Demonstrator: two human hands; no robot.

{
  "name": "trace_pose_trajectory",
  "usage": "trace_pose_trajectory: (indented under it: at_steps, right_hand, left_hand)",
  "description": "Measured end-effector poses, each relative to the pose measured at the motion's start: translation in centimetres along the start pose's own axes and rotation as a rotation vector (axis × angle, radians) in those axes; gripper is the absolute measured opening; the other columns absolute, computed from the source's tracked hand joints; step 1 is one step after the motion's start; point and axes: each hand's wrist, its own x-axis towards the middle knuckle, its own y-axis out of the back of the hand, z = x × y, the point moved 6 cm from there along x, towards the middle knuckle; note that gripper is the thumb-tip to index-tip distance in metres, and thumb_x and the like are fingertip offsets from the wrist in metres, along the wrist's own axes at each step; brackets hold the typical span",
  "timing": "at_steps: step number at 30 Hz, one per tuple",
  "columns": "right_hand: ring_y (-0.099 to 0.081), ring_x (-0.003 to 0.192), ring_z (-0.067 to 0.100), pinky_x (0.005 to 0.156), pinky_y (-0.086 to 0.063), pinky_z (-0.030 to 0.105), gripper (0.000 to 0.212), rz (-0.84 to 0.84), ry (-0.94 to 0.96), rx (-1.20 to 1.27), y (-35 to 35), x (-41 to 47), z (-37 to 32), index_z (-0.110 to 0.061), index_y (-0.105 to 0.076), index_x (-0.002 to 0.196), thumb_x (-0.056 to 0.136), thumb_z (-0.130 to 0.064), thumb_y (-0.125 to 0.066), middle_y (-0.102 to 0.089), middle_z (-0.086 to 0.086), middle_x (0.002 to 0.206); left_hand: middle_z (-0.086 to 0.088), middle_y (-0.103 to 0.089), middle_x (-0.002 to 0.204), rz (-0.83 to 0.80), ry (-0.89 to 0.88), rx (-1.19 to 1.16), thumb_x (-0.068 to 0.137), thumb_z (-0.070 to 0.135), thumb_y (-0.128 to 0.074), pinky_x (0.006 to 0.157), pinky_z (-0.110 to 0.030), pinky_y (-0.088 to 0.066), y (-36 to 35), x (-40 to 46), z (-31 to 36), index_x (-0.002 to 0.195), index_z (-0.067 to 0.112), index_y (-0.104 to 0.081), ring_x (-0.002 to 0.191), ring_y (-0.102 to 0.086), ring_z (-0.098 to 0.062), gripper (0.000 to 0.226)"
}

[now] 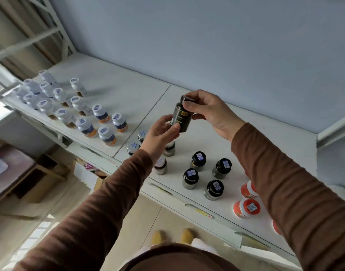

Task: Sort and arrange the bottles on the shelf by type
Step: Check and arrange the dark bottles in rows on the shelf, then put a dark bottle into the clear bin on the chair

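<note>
You have the dark bottle (181,116) lifted clear of the shelf (216,133), held between both hands above its middle stretch. Your right hand (208,112) curls over the top, fingers wrapped round the black cap and shoulder; your left hand (161,132) pinches the lower body, thumb across the front of the label. That two-handed hold, with the label turned toward you, reads as a check of what kind it is before you commit it to a group.

The groups are already taking shape, which tells you where it belongs. Four black-capped bottles (206,177) stand in a loose square just below and right of your hands, each upright and apart from its neighbours; the one you hold looks the same type, so a spot beside them seems the natural place. White bottles with orange bases (107,124) stand to the left, and slimmer white bottles (50,94) crowd the far left end. Orange-red tubs (247,208) sit at the near right edge, partly behind your right sleeve. A few small dark jars (133,148) stand under your left wrist; they are partly hidden, so I cannot say for certain what type they are.
</note>
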Motion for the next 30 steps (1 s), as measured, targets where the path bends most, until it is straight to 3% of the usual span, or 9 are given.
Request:
trace_pose_trajectory:
  at_steps: [6, 8, 11, 13, 15, 18, 23, 30]
  right_hand:
    - [-0.062, 0.085, 0.010, 0.069, -0.052, 0.025, 0.029, -0.163, 0.117, -0.146, -10.4, 1.6, -1.6, -0.016, -0.063, 0.105, 0.082, -0.024, -0.079, -0.070, 0.012, 0.104]
    - [-0.063, 0.083, 0.010, 0.072, -0.054, 0.027, 0.031, -0.212, 0.138, -0.159, -14.7, 1.8, -1.7, -0.014, -0.062, 0.105, 0.081, -0.024, -0.080, -0.068, 0.005, 0.097]
    - [-0.068, 0.090, 0.016, 0.084, -0.059, 0.041, 0.031, -0.316, 0.150, -0.155, -21.6, 1.9, -2.0, -0.020, -0.065, 0.105, 0.079, -0.026, -0.081, -0.071, 0.004, 0.099]
    - [-0.068, 0.088, 0.014, 0.080, -0.059, 0.040, 0.038, -0.367, 0.146, -0.151, -26.8, 1.9, -2.2, -0.017, -0.067, 0.113, 0.079, -0.025, -0.081, -0.073, 0.006, 0.100]
    - [-0.069, 0.092, 0.010, 0.083, -0.056, 0.026, 0.043, -0.395, 0.156, -0.189, -32.2, 1.5, -2.6, -0.011, -0.065, 0.121, 0.081, -0.019, -0.080, -0.073, 0.001, 0.104]
    - [-0.068, 0.096, 0.008, 0.088, -0.053, 0.022, 0.041, -0.431, 0.200, -0.277, -40.5, 0.9, -2.9, -0.012, -0.066, 0.118, 0.081, -0.020, -0.080, -0.072, -0.003, 0.105]
    - [-0.067, 0.094, 0.011, 0.088, -0.053, 0.027, 0.038, -0.437, 0.268, -0.378, -52.3, 1.3, -3.3, -0.017, -0.068, 0.113, 0.079, -0.027, -0.081, -0.072, -0.005, 0.101]
    - [-0.065, 0.091, 0.010, 0.079, -0.050, 0.020, 0.032, -0.567, 0.257, -0.449, -65.8, 5.8, -2.5, -0.019, -0.065, 0.106, 0.079, -0.028, -0.081, -0.070, -0.007, 0.097]
  left_hand:
    - [0.001, -0.069, 0.112, 0.229, -0.081, 0.354, 0.080, 0.028, -0.079, 0.088, -0.030, -0.053, 8.7, -4.2, 1.6, 0.122, 0.024, -0.060, 0.103, -0.064, -0.015, 0.046]
    - [0.002, -0.069, 0.109, 0.297, -0.084, 0.377, 0.078, 0.030, -0.080, 0.089, -0.029, -0.053, 12.1, -6.4, 1.8, 0.121, 0.027, -0.060, 0.100, -0.065, -0.013, 0.047]
    - [0.000, -0.070, 0.105, 0.373, -0.096, 0.341, 0.079, 0.021, -0.080, 0.085, -0.023, -0.054, 17.5, -10.4, 2.2, 0.120, 0.024, -0.060, 0.094, -0.067, -0.009, 0.046]
    - [-0.002, -0.070, 0.105, 0.414, -0.097, 0.338, 0.078, 0.019, -0.080, 0.084, -0.024, -0.054, 21.7, -13.3, 2.1, 0.120, 0.023, -0.061, 0.094, -0.066, -0.008, 0.046]
    - [0.001, -0.070, 0.105, 0.447, -0.069, 0.389, 0.078, 0.024, -0.080, 0.086, -0.030, -0.055, 26.4, -16.1, 1.7, 0.120, 0.025, -0.061, 0.098, -0.065, -0.012, 0.046]
    - [0.007, -0.069, 0.105, 0.489, -0.016, 0.452, 0.077, 0.029, -0.081, 0.088, -0.031, -0.053, 33.7, -20.7, 1.2, 0.121, 0.027, -0.061, 0.101, -0.064, -0.012, 0.049]
    - [0.002, -0.064, 0.108, 0.567, 0.094, 0.679, 0.073, 0.027, -0.083, 0.090, -0.031, -0.050, 45.2, -27.2, 0.5, 0.115, 0.026, -0.063, 0.098, -0.061, -0.014, 0.047]
    - [0.001, -0.062, 0.107, 0.581, 0.259, 1.019, 0.076, 0.038, -0.078, 0.091, -0.033, -0.048, 58.9, -29.3, -0.2, 0.116, 0.026, -0.062, 0.099, -0.058, -0.019, 0.045]
